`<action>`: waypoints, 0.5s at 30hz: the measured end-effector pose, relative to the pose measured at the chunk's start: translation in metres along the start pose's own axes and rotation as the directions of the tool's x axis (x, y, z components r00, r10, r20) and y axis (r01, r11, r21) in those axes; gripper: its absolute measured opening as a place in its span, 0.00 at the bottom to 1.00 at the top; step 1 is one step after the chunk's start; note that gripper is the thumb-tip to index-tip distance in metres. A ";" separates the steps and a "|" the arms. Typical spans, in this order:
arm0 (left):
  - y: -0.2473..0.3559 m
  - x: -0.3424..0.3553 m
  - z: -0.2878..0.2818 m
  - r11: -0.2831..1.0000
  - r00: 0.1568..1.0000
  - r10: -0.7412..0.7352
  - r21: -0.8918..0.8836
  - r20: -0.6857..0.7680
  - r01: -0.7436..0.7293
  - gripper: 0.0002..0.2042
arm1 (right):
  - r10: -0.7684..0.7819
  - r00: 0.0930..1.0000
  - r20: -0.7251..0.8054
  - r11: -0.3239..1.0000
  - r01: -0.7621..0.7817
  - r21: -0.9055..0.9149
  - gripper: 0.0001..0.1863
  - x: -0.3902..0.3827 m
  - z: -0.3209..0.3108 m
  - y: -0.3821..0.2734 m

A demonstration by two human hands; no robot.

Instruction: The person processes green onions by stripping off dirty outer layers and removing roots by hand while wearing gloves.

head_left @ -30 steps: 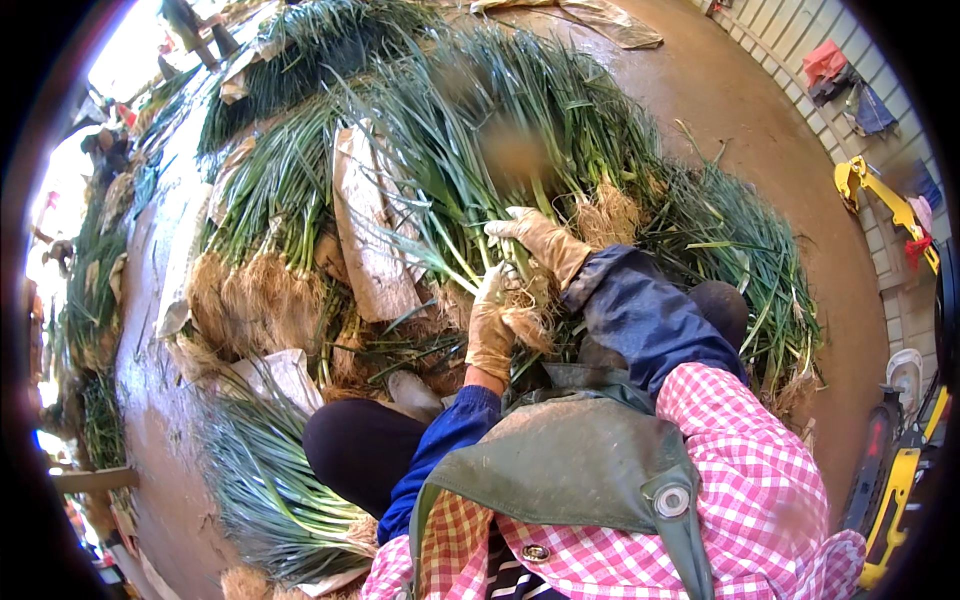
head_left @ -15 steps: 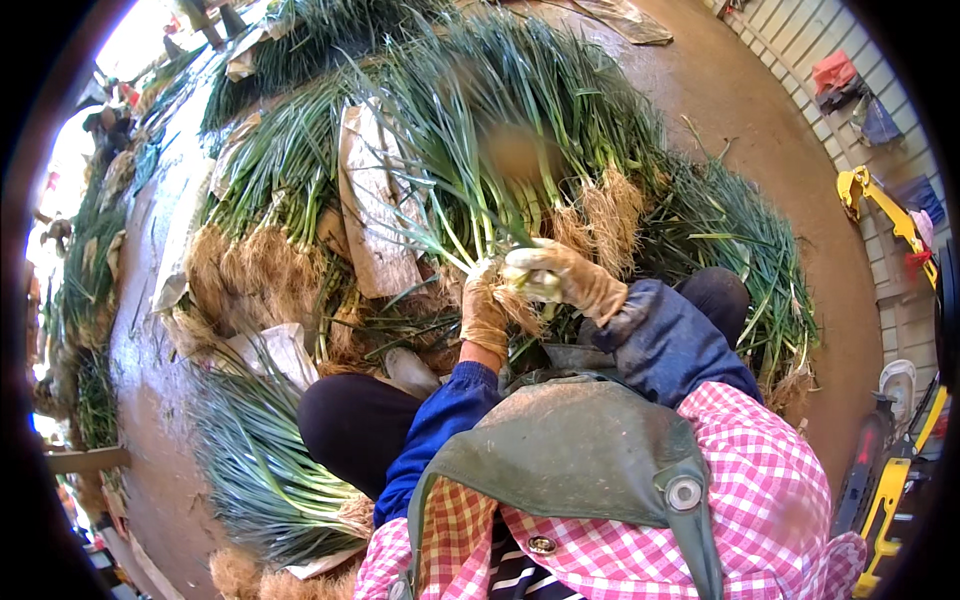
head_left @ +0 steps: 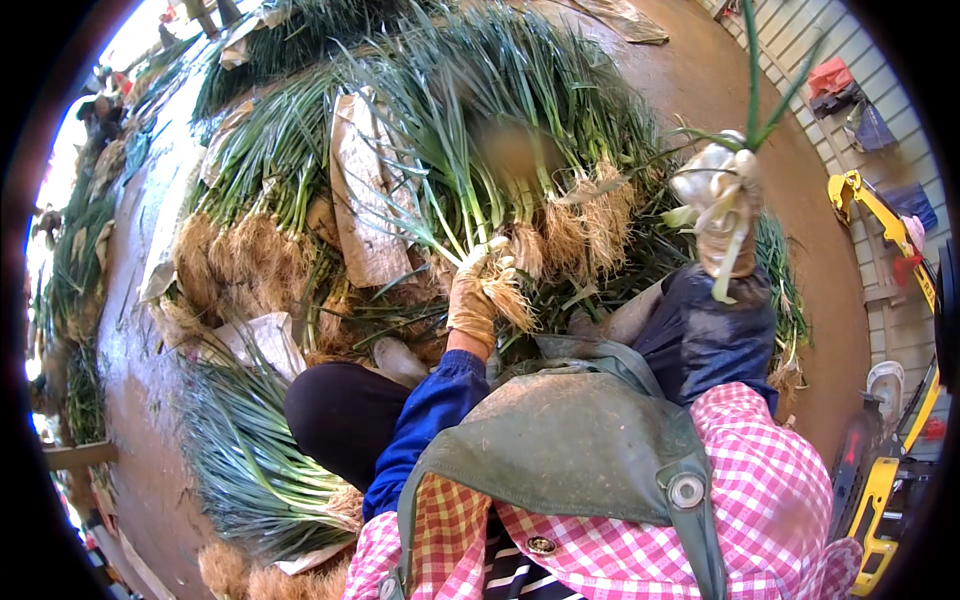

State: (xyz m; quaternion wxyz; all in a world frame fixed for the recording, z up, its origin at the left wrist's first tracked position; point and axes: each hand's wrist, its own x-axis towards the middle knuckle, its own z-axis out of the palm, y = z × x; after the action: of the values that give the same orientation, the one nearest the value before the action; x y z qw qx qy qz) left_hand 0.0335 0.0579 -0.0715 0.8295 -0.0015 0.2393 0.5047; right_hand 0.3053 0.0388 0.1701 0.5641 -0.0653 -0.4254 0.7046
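Note:
My gloved left hand (head_left: 473, 285) is closed round the base of a few green onions (head_left: 466, 228). Their pale roots hang out beside the fingers, and the green leaves lean up and away. Raised at the right, my gloved right hand (head_left: 728, 205) grips stripped outer leaves (head_left: 765, 125). Green blades stick up from it, and a whitish strip dangles over the wrist. Beyond my left hand lies a large heap of green onions (head_left: 520, 110), roots toward me.
A pale sack (head_left: 368, 190) lies over the heap. More onion bunches (head_left: 265, 455) rest at my left, with another pile (head_left: 780, 300) at the right. Yellow tool-like gear (head_left: 880, 525) stands by the tiled wall (head_left: 800, 60). Brown wet floor (head_left: 835, 390) shows between.
My right hand has pulled away from the onions in my left hand, up and to the right, with stripped leaves in it. My left hand keeps its hold nearly in place.

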 end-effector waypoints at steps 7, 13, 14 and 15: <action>-0.002 0.003 -0.006 0.972 0.996 0.084 0.220 0.027 -0.088 0.10 | -0.188 0.491 -0.851 0.188 -0.832 -0.522 0.21 -0.096 -0.057 -0.139; -0.008 -0.003 0.009 0.945 0.991 0.117 0.315 -0.072 -0.089 0.06 | -0.209 0.426 -0.880 -0.868 -0.496 -0.034 0.23 -0.092 -0.097 -0.091; -0.008 -0.002 0.008 0.942 0.989 0.122 0.322 -0.082 -0.090 0.06 | -0.108 0.611 -0.784 -0.794 -0.528 -0.302 0.21 -0.064 -0.095 -0.057; -0.007 0.001 0.007 0.939 0.987 0.133 0.330 -0.091 -0.096 0.06 | -0.097 0.733 -0.673 -0.620 -0.574 -0.535 0.20 -0.035 -0.094 -0.015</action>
State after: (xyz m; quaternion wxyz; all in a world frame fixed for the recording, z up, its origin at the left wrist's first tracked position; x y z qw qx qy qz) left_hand 0.0428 0.0565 -0.0672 0.7729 0.1206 0.3647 0.5050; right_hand 0.3823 0.0587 0.1076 0.0321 -0.7729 -0.6294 0.0738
